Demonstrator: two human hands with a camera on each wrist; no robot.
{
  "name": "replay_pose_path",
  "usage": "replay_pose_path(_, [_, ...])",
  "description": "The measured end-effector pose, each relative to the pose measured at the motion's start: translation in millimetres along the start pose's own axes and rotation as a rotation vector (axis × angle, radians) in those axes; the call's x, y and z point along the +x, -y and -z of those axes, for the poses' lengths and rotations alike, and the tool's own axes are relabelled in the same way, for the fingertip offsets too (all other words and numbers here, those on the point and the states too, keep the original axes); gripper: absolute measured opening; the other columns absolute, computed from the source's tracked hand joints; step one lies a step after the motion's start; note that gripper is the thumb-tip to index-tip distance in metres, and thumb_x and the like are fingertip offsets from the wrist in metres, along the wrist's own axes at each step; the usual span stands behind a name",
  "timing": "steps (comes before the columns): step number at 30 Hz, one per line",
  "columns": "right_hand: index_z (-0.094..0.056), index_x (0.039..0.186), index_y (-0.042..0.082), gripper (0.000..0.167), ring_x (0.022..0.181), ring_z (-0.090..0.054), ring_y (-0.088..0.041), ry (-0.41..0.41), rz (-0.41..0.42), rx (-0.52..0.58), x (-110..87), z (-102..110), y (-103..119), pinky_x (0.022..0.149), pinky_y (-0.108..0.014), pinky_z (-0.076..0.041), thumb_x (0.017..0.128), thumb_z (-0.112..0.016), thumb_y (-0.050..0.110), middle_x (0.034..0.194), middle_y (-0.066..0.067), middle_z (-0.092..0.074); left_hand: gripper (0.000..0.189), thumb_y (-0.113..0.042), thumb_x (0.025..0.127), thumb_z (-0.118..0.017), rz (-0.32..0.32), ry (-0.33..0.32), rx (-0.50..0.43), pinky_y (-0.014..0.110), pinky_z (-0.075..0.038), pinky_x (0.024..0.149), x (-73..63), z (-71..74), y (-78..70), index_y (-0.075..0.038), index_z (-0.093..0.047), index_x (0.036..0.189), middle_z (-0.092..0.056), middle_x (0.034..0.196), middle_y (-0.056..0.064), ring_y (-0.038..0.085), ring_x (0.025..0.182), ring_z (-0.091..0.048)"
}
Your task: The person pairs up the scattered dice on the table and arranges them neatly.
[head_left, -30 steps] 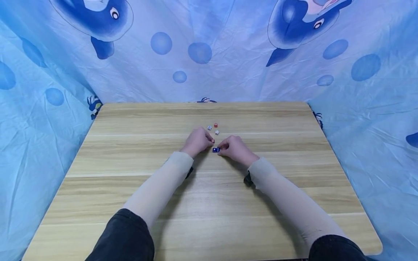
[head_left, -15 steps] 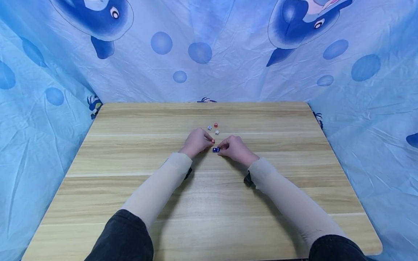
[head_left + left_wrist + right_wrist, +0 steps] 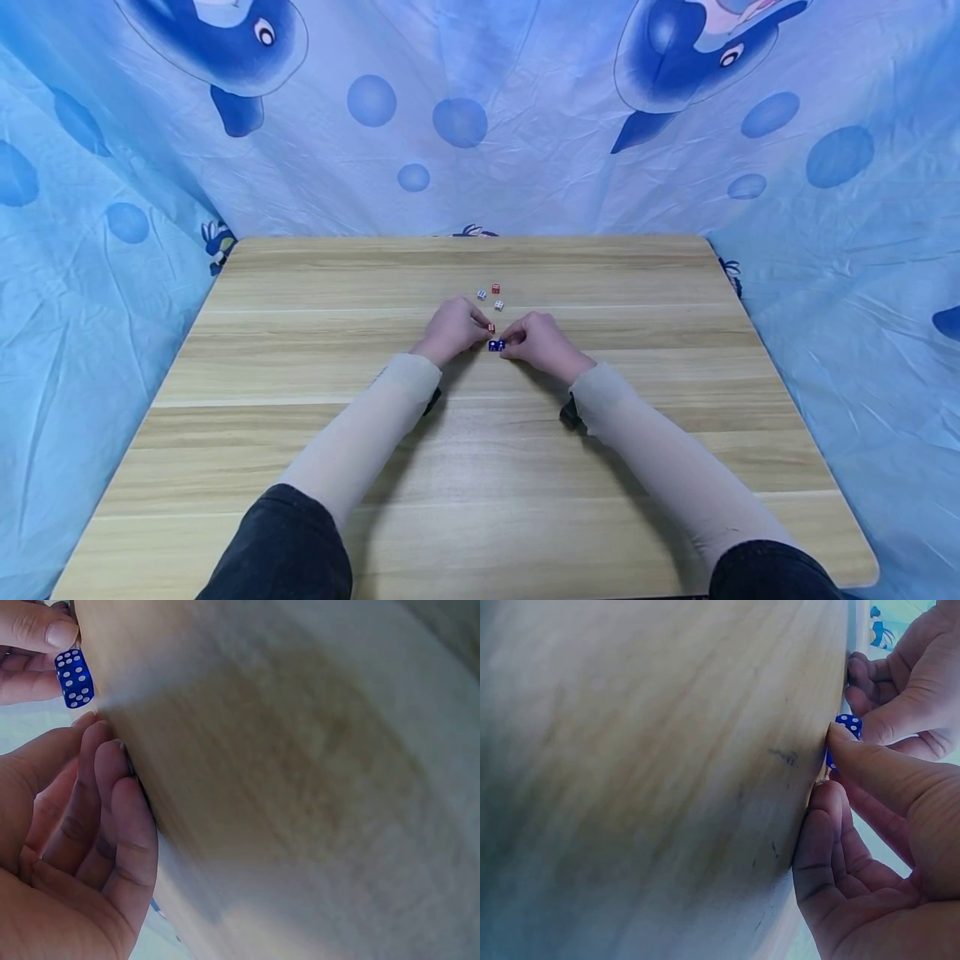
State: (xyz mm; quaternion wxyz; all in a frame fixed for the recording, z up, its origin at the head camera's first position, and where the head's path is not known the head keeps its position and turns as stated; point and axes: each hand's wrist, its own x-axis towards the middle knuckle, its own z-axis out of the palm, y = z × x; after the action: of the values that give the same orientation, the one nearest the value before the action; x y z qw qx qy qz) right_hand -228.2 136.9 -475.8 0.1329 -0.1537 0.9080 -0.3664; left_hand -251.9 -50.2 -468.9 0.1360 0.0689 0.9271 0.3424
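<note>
My left hand (image 3: pixel 452 327) pinches a red die (image 3: pixel 491 328) between thumb and fingertips, just beyond a pair of blue dice (image 3: pixel 496 345). The blue dice sit side by side on the wooden table (image 3: pixel 480 500). At their right end my right hand (image 3: pixel 543 344) pinches them with thumb and forefinger. In the left wrist view the white-dotted blue dice (image 3: pixel 74 679) show beside the right hand's thumb, while the left hand's own fingers hide the red die. The right wrist view has the right thumb partly covering the blue dice (image 3: pixel 847 725).
Farther back lie a red die (image 3: pixel 496 288), a white die (image 3: pixel 482 294) and another white die (image 3: pixel 498 306), all close beyond the hands. A blue curtain (image 3: pixel 420 200) with printed dolphins hangs along the table's back and sides.
My left hand has brought its red die slightly nearer to me and to the right, close to the blue dice. The right hand and the blue dice have stayed in place.
</note>
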Motion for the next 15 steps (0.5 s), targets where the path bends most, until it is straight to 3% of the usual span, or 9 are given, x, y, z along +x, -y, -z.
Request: replay_pose_path(15, [-0.080, 0.105, 0.009, 0.021, 0.070, -0.060, -0.016, -0.002, -0.011, 0.010, -0.1, 0.0, 1.0, 0.069, -0.032, -0.048, 0.084, -0.085, 0.011, 0.077, 0.003, -0.069, 0.007, -0.010, 0.087, -0.082, -0.021, 0.033, -0.034, 0.029, -0.054, 0.055, -4.1, -0.6, -3.2, -0.010, -0.082, 0.094, -0.073, 0.080, -0.001, 0.016, 0.062, -0.066])
